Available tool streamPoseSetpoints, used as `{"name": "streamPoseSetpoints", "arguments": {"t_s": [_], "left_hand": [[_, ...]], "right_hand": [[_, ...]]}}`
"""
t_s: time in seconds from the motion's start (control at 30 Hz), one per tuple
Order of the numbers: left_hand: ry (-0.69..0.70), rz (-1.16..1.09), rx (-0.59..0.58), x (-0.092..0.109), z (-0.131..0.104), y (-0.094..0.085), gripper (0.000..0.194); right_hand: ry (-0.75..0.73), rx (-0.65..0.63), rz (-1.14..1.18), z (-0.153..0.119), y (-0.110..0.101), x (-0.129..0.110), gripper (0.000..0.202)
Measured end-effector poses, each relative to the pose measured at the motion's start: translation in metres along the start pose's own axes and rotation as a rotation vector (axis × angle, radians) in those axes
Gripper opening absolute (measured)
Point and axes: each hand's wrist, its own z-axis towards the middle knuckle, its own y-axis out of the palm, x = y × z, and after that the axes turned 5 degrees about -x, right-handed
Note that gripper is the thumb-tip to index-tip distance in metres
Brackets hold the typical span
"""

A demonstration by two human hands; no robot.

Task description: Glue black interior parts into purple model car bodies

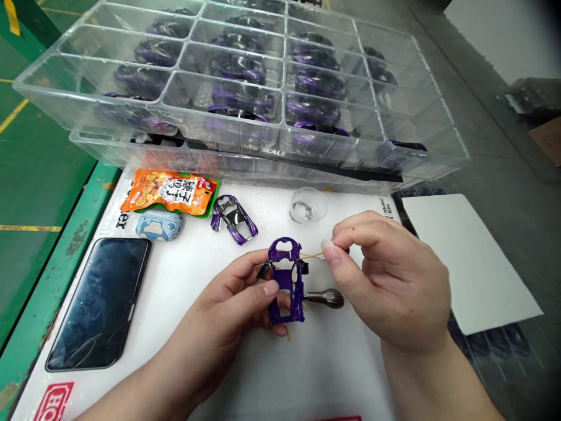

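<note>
Closest: right hand (394, 278), pinching thin stick (312, 255) between thumb and forefinger, probably for fine control. Behind: divided tray (283, 117), with purple parts (239, 65) in groups. Over white board (186, 263): with left hand (232, 295), pinching purple frame (284, 279) by its side, probably to leave upper end open to stick.

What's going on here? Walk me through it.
A person's left hand holds a purple plastic frame, while the right hand pinches a thin stick, its far end at the frame's upper side. A purple-and-black car shell lies on the white surface, and similar shells sit in the clear divided tray behind.
</note>
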Motion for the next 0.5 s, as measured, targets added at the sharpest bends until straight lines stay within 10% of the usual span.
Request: {"name": "streamPoseSetpoints", "arguments": {"t_s": [0.5], "left_hand": [[-0.008, -0.003, -0.004, 0.0003, -0.0001, 0.0009, 0.038]], "right_hand": [[-0.037, 0.229, 0.024, 0.0001, 0.0022, 0.0066, 0.016]]}}
